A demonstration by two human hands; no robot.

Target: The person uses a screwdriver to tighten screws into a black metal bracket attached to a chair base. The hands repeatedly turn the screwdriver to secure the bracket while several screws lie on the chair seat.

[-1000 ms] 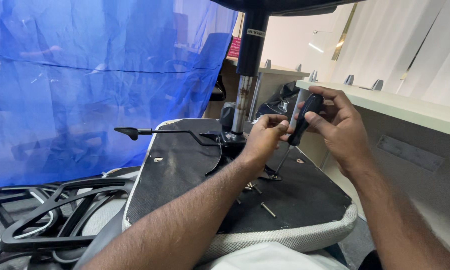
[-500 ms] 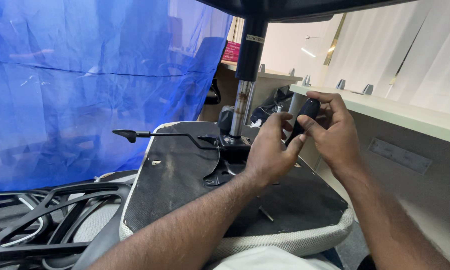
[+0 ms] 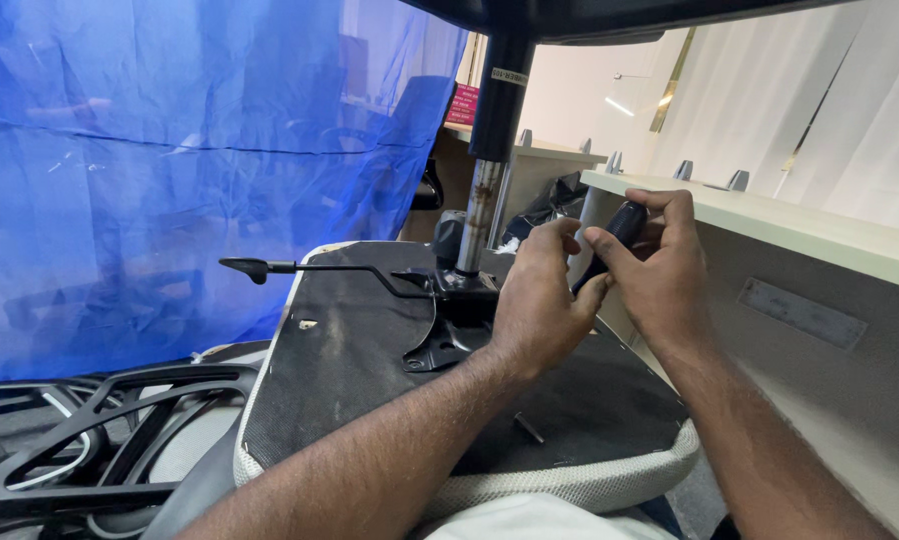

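Both hands, left (image 3: 541, 300) and right (image 3: 659, 265), closed round a black screwdriver (image 3: 619, 232) handle above the upturned seat (image 3: 369, 400); probably light, rigid, best gripped there.

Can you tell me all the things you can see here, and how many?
upturned black fabric chair seat: one, black with grey edge, centre
black metal lever rod: one, black, above seat, left
steel gas cylinder column: one, silver and black, upright at seat middle
loose dark screw: one, on seat, near edge
blue plastic sheet: one, left
black plastic chair frame: one, lower left
black-handled screwdriver: one, in both hands
left hand: on screwdriver
right hand: on handle
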